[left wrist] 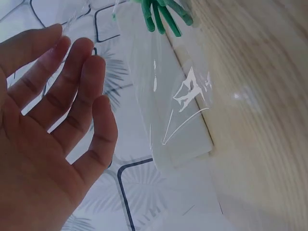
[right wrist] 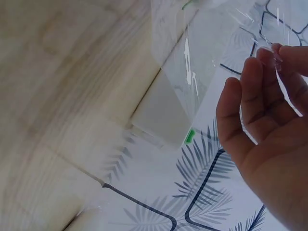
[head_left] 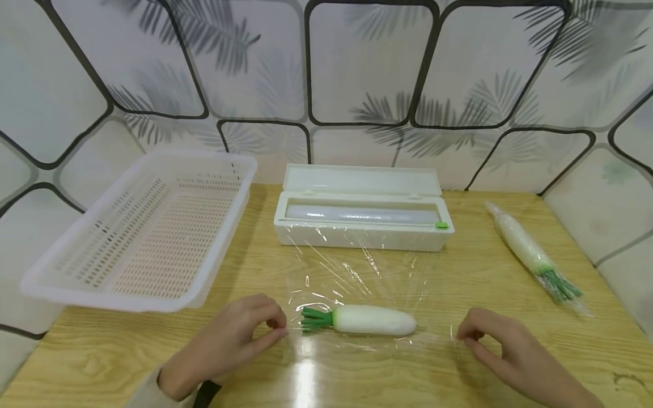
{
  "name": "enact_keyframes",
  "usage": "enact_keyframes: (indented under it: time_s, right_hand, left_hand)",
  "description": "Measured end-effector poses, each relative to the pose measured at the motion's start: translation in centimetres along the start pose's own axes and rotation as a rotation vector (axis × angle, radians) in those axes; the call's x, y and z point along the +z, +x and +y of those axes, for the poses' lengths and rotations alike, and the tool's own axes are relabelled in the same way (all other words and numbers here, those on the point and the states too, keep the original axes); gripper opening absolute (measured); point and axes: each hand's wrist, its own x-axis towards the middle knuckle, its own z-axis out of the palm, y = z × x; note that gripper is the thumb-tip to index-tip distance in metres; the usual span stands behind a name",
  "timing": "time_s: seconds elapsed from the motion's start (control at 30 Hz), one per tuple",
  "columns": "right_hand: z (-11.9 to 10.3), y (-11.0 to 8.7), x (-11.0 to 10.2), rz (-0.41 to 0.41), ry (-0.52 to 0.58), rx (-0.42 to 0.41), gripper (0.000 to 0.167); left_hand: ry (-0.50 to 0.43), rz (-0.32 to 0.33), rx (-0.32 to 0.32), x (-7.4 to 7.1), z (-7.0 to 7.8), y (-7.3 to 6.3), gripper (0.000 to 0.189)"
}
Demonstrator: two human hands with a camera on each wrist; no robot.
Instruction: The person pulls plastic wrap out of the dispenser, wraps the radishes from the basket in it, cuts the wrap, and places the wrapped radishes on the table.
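A white radish [head_left: 374, 320] with cut green stalks lies crosswise near the front of the table, stalks to the left. Clear cling film [head_left: 352, 277] stretches toward it from a white dispenser box [head_left: 362, 238], whose lid stands up and whose roll shows inside. Whether the film passes over or under the radish, I cannot tell. Left of the stalks, my left hand [head_left: 242, 334] pinches one front corner of the film between thumb and forefinger. My right hand [head_left: 510, 351] pinches the other corner, right of the radish tip. Both wrist views show the remaining fingers loosely bent.
On the left stands a white perforated basket [head_left: 214, 266]. A second radish [head_left: 525, 243], wrapped in clear film, lies at the right. Behind the table rises a patterned wall [head_left: 367, 68]. The dispenser has a green slider [head_left: 441, 225] at its right end.
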Motion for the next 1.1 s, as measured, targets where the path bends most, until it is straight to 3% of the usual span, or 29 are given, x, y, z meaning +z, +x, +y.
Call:
enact_keyframes:
  time_s: [0.2,0.37,0.73,0.97,1.1]
  right_hand:
    - [0.1,1.7,-0.5,0.113,-0.100,0.031,0.044]
    - [0.9,3.0,-1.0,0.157,-0.163,0.039,0.039]
    - [2.6,5.4,-1.2,0.185,-0.233,0.067,0.043]
    - [4.0,6.0,-0.6,0.184,-0.215,0.087,0.028]
    - [4.8,6.1,-0.3,0.140,-0.205,0.097,0.020]
  left_hand:
    - [0.015,0.056,-0.039,-0.2,-0.6,1.4,0.022]
    - [0.022,0.071,-0.093,-0.4,-1.3,2.2,0.023]
    - [0.180,0.094,-0.168,-0.2,-3.2,3.7,0.017]
    - [0.274,0.094,-0.172,-0.2,-4.1,4.7,0.016]
    - [0.327,0.038,-0.185,0.1,-4.6,4.9,0.012]
